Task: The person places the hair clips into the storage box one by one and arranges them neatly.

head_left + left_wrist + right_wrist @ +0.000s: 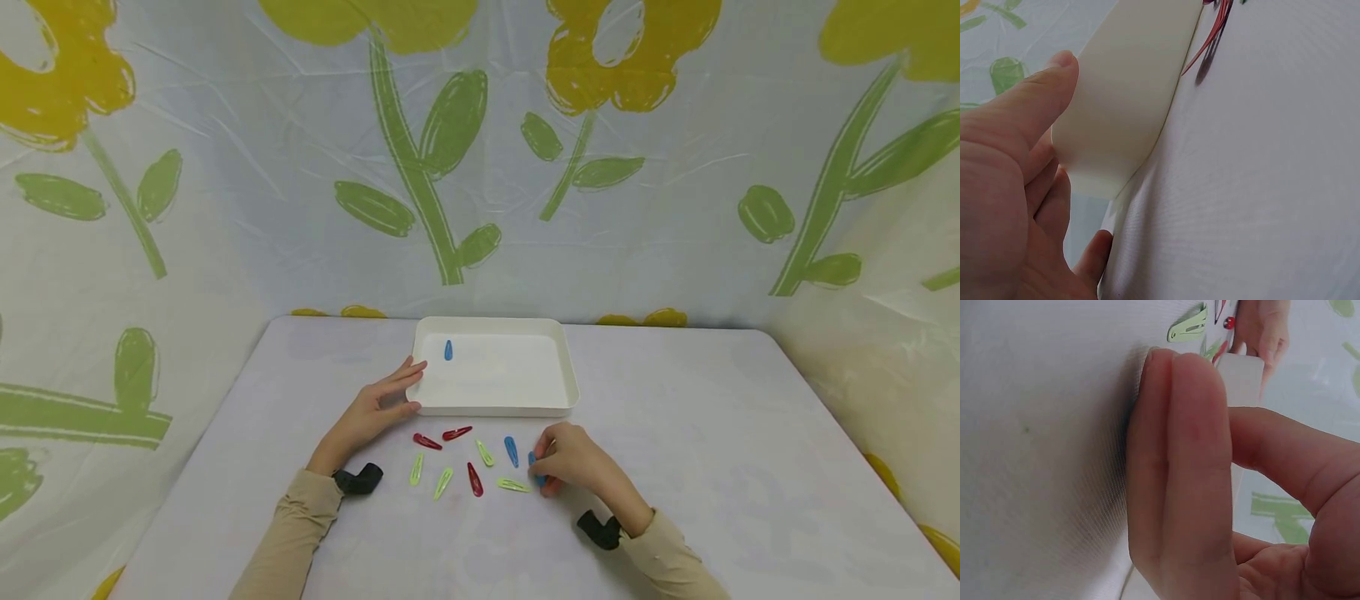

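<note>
At the left edge of a white tray [495,412], my left hand [375,407] rests with fingers extended and the thumb by the near corner. In the left wrist view that thumb [1054,87] lies against the tray wall [1129,75]. My right hand [573,458] has its fingers curled round a blue hair clip [534,468] at the table; the right wrist view hides the clip behind the fingers [1197,456]. Another blue hair clip [512,451] lies just left of this hand. Inside the tray, toward its left, sits one blue clip [448,350].
Red hair clips [476,479] and several light green hair clips [443,483] are scattered on the white tabletop [675,417] in front of the tray. One green clip [513,485] lies close to the right hand. A flower-printed curtain [480,167] stands behind the table.
</note>
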Tool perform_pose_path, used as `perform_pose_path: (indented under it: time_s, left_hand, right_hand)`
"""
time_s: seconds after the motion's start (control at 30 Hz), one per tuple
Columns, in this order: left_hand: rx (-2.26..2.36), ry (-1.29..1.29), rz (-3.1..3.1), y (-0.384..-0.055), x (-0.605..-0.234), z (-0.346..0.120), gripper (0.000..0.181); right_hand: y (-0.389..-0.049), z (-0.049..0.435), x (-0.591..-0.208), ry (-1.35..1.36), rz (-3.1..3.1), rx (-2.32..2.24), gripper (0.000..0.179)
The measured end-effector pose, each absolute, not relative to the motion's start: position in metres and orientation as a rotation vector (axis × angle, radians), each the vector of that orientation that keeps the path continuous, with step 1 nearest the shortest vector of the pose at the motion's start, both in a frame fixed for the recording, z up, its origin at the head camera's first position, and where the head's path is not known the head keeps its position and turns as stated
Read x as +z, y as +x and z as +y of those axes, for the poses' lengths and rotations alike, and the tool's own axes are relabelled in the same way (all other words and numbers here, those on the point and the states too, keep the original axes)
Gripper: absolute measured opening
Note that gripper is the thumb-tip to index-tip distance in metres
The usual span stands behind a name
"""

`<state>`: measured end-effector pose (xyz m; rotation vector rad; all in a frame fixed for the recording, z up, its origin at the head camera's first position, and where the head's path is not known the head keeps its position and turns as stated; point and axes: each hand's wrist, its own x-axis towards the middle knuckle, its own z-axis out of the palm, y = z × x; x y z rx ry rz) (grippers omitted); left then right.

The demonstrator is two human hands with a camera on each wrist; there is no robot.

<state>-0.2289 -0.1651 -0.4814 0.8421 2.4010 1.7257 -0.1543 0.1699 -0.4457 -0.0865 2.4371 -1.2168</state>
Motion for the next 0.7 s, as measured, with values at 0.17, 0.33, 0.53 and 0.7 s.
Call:
perform_pose_path:
  time_s: [0.17, 0.33, 0.53, 0.7]
  left_hand:
    - [1.725, 0.843, 2.406, -0.229, -0.482, -0.165, 0.057]
    - [1.726, 0.832, 2.404, -0.229, -0.483, -0.165, 0.057]
    - [1.718, 0.822, 2.403, -0.228, -0.482, -0.165, 0.057]
    - [1.712, 0.827, 2.403, -0.229, -0.481, -0.165, 0.057]
  right_hand:
    - [-0.155, 0.172, -0.445, -0.094, 2.393, -1.246, 0.015]
    - [-0.157, 0.175, -0.443, -0.089, 2.338, -1.278, 0.015]
    - [-0.161, 0.177, -0.445, -0.094, 2.269, -1.329, 0.017]
    - [-0.163, 0.181, -0.448, -0.134, 2.192, -1.398, 0.017]
